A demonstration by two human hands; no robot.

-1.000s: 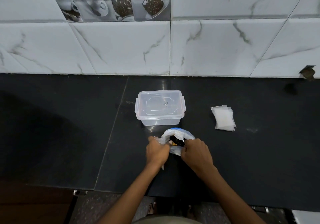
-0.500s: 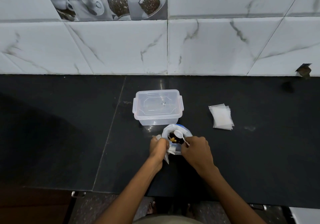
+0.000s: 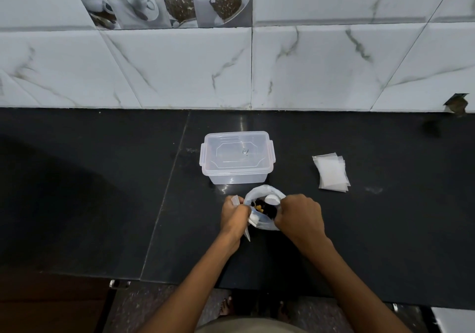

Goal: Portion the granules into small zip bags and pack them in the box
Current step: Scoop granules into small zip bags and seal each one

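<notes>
The open bag of granules (image 3: 264,208) stood near the front edge of the black counter (image 3: 102,191), just in front of the closed clear box (image 3: 237,159). My left hand (image 3: 235,215) was closed on a small zip bag (image 3: 246,226) at its rim, and my right hand (image 3: 299,215) pinched a white scoop (image 3: 272,200) inside. Spare zip bags (image 3: 331,173) lay well apart toward the right edge.

A single head-worn view is given, aimed forward and steeply down at the black counter (image 3: 77,204), with the tiled wall (image 3: 180,70) behind.
</notes>
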